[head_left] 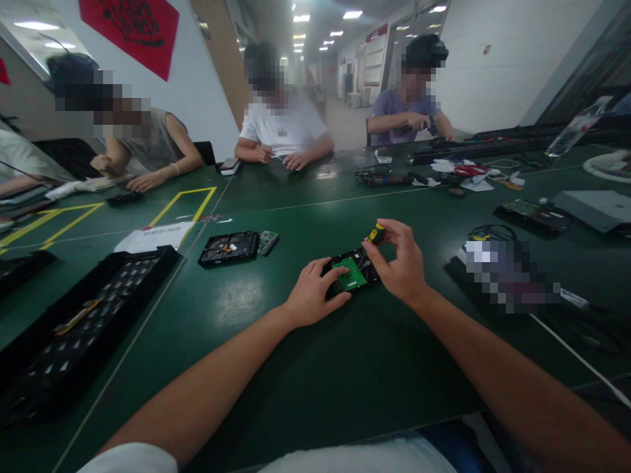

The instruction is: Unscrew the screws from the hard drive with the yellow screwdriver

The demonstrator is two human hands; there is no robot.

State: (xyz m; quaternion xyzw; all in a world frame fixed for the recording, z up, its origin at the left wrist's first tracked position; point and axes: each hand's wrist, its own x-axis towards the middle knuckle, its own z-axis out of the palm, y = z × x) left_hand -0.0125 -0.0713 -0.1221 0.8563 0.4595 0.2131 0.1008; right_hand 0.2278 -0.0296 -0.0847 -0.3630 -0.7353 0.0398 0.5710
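A black hard drive with a green circuit board (351,274) lies on the dark green table in front of me. My left hand (315,292) grips its left end, the thumb along the near edge and the index finger reaching over the board. In my right hand (401,266) is a short yellow-and-black screwdriver (377,233), closed between thumb and fingers above the drive's far right corner. The screwdriver's tip is hidden by the fingers. To the left lies another hard drive (229,249), with a small loose circuit board (267,242) beside it.
A long black tray (89,322) sits at the left, near a white paper (155,238). Cables and a partly blurred object (507,276) lie at the right. Behind are a grey box (596,209) and a plastic bottle (576,128). Several people sit across the table.
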